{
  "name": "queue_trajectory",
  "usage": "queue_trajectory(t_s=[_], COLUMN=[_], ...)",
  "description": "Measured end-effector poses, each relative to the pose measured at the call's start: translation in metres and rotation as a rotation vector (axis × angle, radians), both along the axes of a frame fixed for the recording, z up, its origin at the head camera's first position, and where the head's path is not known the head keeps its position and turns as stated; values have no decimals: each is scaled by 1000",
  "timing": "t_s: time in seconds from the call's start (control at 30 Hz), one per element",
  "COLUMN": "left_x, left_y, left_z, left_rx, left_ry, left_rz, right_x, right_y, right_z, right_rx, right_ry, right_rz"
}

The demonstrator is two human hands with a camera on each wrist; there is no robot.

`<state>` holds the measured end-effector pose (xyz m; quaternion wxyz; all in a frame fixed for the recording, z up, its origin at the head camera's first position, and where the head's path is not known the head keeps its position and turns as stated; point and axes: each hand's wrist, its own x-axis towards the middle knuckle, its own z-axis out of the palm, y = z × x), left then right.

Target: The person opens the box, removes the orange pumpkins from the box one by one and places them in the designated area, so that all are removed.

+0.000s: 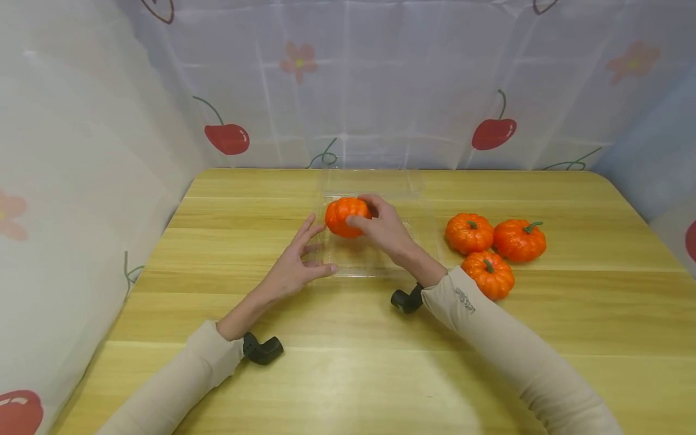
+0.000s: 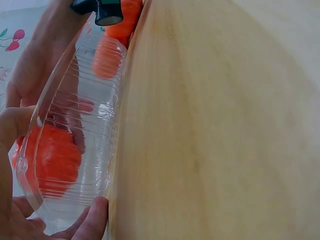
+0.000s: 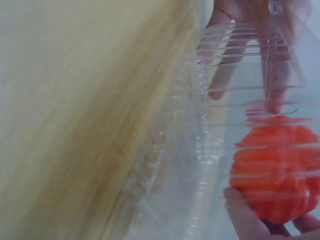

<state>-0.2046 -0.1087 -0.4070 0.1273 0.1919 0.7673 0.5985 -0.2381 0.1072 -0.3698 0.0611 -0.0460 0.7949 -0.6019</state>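
My right hand (image 1: pixel 387 228) grips a ribbed orange toy pumpkin (image 1: pixel 338 217) by its right side, thumb in front. That pumpkin is in the left part of a clear plastic box (image 1: pixel 375 272), low between its walls in both wrist views. At the box's left end is my left hand (image 1: pixel 290 269), its fingers spread and mostly straight along the wall. The left thumb reaches the front left corner, and the left wrist view shows the left hand's fingertips (image 2: pixel 97 212) right at the box's bottom edge. The held pumpkin's underside is hidden.
Three more orange pumpkins with green stems stand to the right of the box: one at the back (image 1: pixel 469 233), one farther right (image 1: pixel 520 240) and one in front (image 1: pixel 491 278), close to the right sleeve. The box's clear lid (image 1: pixel 372 181) is raised at the back.
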Motion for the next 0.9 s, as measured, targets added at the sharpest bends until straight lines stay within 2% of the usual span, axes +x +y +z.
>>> queue_trajectory(t_s=[0.2,0.5,0.9], left_x=[0,0,0], left_y=[-1,0,-1], left_z=[-1,0,-1], left_rx=[4,-5,-31], left_ry=[3,16,10], left_rz=[-5,-4,4], right_x=[6,30,44], right_y=[5,12,23], right_z=[4,14,11], right_rx=[7,47,35], right_ry=[70,151,151], right_rz=[22,101,80])
